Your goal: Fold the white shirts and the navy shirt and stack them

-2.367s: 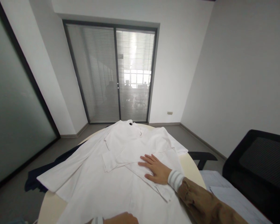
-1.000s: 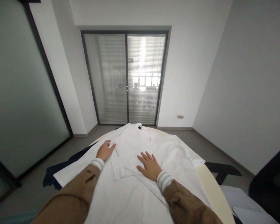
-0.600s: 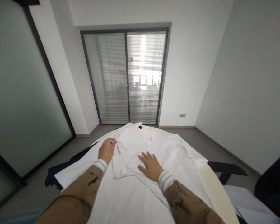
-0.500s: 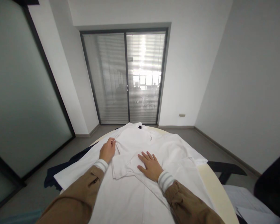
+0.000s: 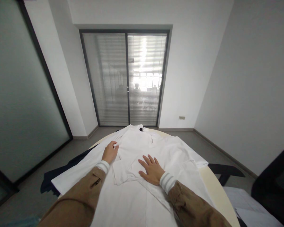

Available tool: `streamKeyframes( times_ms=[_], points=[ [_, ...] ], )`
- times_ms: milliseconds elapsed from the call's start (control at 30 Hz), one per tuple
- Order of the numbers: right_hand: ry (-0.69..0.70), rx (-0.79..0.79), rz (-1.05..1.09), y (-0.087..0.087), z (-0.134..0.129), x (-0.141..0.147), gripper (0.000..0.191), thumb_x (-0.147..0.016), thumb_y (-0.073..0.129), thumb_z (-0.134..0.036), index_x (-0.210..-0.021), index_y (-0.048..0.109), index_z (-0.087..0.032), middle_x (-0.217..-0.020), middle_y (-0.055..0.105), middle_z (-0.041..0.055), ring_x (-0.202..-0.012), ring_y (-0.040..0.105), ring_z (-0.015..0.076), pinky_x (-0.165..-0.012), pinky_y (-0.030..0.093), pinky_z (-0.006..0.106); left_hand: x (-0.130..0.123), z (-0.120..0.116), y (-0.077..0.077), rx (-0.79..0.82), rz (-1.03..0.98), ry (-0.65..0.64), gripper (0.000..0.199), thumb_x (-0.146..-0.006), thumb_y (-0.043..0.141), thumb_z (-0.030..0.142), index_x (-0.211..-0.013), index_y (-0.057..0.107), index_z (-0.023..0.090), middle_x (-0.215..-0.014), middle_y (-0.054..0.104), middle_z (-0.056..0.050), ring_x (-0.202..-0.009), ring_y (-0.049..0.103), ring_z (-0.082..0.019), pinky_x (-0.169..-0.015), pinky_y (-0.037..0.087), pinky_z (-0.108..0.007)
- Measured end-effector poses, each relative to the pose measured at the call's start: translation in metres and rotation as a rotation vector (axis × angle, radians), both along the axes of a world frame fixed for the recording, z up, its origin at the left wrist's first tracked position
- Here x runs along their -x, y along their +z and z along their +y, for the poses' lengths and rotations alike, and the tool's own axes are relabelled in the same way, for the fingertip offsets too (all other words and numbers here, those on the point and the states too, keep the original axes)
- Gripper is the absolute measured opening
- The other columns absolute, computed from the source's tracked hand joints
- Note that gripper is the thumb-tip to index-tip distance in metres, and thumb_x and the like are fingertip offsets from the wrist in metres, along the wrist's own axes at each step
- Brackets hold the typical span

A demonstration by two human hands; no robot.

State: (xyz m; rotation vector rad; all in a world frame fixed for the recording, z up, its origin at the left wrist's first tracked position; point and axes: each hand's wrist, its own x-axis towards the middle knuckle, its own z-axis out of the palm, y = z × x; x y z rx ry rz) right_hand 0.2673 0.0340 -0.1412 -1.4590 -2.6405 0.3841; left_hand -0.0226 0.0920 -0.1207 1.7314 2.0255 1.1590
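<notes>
Working the folded part of the white shirt (image 5: 123,205) with both hands now. Left hand (image 5: 110,152) was down at the bottom of the view about two seconds ago; it's since moved up to the fold's left edge. Its fingers are curled there, thumb near index; can't tell if cloth is pinched between. Right hand (image 5: 153,171) unchanged: fingers spread, palm down on the fold, gripping nothing, likely anchoring it. Shirt lies across the round table (image 5: 219,190), partly folded; navy cloth (image 5: 61,171) beyond its left side.
</notes>
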Motion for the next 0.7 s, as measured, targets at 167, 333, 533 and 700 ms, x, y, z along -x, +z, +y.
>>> streamKeyframes(
  times_ms=[167,333,533,700],
  points=[
    [0.038,-0.056,-0.007,0.025,0.011,0.016,0.078,-0.086,0.049,-0.070,-0.150,0.042,-0.026,-0.159,0.035,0.0160,-0.146,0.026,0.0419,-0.115,0.012,0.069,-0.010,-0.008,0.010,-0.026,-0.009,-0.056,0.029,-0.086,0.061,0.031,-0.110,0.062,0.016,-0.109,0.071,-0.012,-0.100,0.067,-0.026,-0.091,0.050,-0.035],
    [0.078,-0.042,0.030,0.010,0.011,0.034,0.078,-0.093,0.033,-0.070,-0.158,0.024,-0.028,-0.167,0.016,0.0100,-0.152,0.009,0.0379,-0.119,0.009,0.062,-0.024,-0.019,0.015,-0.059,-0.004,-0.137,0.034,-0.083,0.063,0.020,-0.117,0.060,0.017,-0.123,0.068,-0.010,-0.114,0.064,-0.024,-0.100,0.047,-0.034],
    [0.089,-0.071,0.034,0.003,0.018,0.038,0.072,-0.092,0.041,-0.068,-0.150,0.041,-0.028,-0.160,0.035,0.0117,-0.145,0.029,0.0393,-0.113,0.024,0.061,-0.040,-0.033,0.018,-0.087,-0.006,-0.199,0.038,-0.084,0.061,0.015,-0.121,0.059,0.018,-0.125,0.068,-0.010,-0.116,0.064,-0.023,-0.102,0.047,-0.034],
    [0.020,-0.161,0.133,0.007,0.040,0.044,0.053,-0.093,0.050,-0.042,-0.141,0.049,-0.019,-0.150,0.047,0.0145,-0.139,0.041,0.0297,-0.113,0.032,0.047,-0.057,-0.046,0.017,-0.125,0.102,-0.229,0.045,-0.088,0.054,0.013,-0.133,0.053,0.016,-0.133,0.062,-0.014,-0.123,0.059,-0.025,-0.107,0.044,-0.039]
  ],
)
